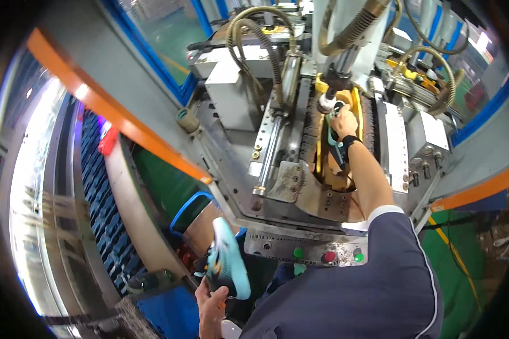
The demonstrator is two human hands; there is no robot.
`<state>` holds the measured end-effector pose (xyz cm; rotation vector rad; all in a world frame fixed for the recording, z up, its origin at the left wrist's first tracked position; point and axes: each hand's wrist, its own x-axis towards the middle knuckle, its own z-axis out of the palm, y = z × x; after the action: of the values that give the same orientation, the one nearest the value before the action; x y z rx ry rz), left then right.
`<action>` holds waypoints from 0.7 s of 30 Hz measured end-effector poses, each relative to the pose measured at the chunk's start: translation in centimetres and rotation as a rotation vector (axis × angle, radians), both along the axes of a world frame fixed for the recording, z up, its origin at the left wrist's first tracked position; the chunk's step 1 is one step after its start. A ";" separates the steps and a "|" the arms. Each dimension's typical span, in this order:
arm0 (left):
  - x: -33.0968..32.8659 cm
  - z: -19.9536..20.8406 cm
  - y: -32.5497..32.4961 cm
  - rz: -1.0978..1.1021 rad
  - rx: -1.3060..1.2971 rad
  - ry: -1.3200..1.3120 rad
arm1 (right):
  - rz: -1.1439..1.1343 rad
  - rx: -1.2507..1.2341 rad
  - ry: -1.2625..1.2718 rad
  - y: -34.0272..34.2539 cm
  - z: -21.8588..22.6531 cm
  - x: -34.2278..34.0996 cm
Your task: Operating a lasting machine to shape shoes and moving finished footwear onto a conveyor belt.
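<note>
My left hand grips a light blue and black sneaker at its dark end, low in front of my body. The sneaker stands upright, tilted slightly, with its pale end up. My right arm reaches into a shoe press. There my right hand is closed on a second sneaker, teal and dark, lying between the yellow side pads of the press. My fingers hide part of this sneaker. Just above them hangs the press's dark cylinder with a white tip.
A control panel with green and red buttons runs along the press front. Left of it stands a blue-framed stool. Farther left is a conveyor with a wavy dark surface and a red item. An orange rail slants across the left.
</note>
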<state>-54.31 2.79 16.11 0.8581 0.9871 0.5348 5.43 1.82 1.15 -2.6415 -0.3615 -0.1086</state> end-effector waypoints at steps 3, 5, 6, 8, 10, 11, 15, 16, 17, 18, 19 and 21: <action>-4.9 -2.0 -3.7 0.353 -0.002 0.118 | -0.021 -0.010 -0.001 1.2 -0.1 -0.9; -5.0 -2.3 -5.8 0.367 -0.027 0.010 | 0.192 0.018 -0.078 -1.2 -2.4 2.8; -5.5 -2.8 -7.3 0.418 -0.039 -0.003 | 0.332 0.073 -0.188 -1.5 -0.9 0.2; -6.6 -3.9 -9.7 0.482 -0.089 -0.005 | 0.596 0.298 -0.171 -3.0 6.1 -12.5; -7.5 -6.0 -11.0 0.430 -0.122 -0.031 | 0.773 0.268 0.010 -6.0 8.1 -23.6; -7.2 -6.4 -11.4 0.405 -0.131 -0.015 | 0.924 0.561 0.001 -7.9 7.9 -29.2; -9.0 -7.9 -15.0 0.348 -0.110 0.100 | 1.195 0.256 0.004 -10.0 -5.2 -37.0; -9.6 -7.8 -16.0 0.358 -0.096 0.139 | 1.213 0.142 -0.010 -9.8 -7.8 -37.5; -10.6 -8.3 -17.2 0.398 -0.121 0.124 | 1.267 0.158 -0.015 -9.6 -10.1 -37.6; -11.7 -8.9 -18.4 0.429 -0.149 0.106 | 1.302 0.180 -0.035 -9.7 -12.1 -37.4; -12.9 -8.9 -19.4 0.433 -0.179 0.115 | 1.337 0.200 -0.052 -9.7 -13.2 -37.2; -15.6 -10.5 -21.9 0.566 -0.255 0.076 | 1.339 0.188 -0.051 -9.4 -13.4 -37.4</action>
<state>-69.91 -19.12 5.57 0.3635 1.3447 0.8370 -31.98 -7.53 -12.21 -1.7292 -1.8724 0.2146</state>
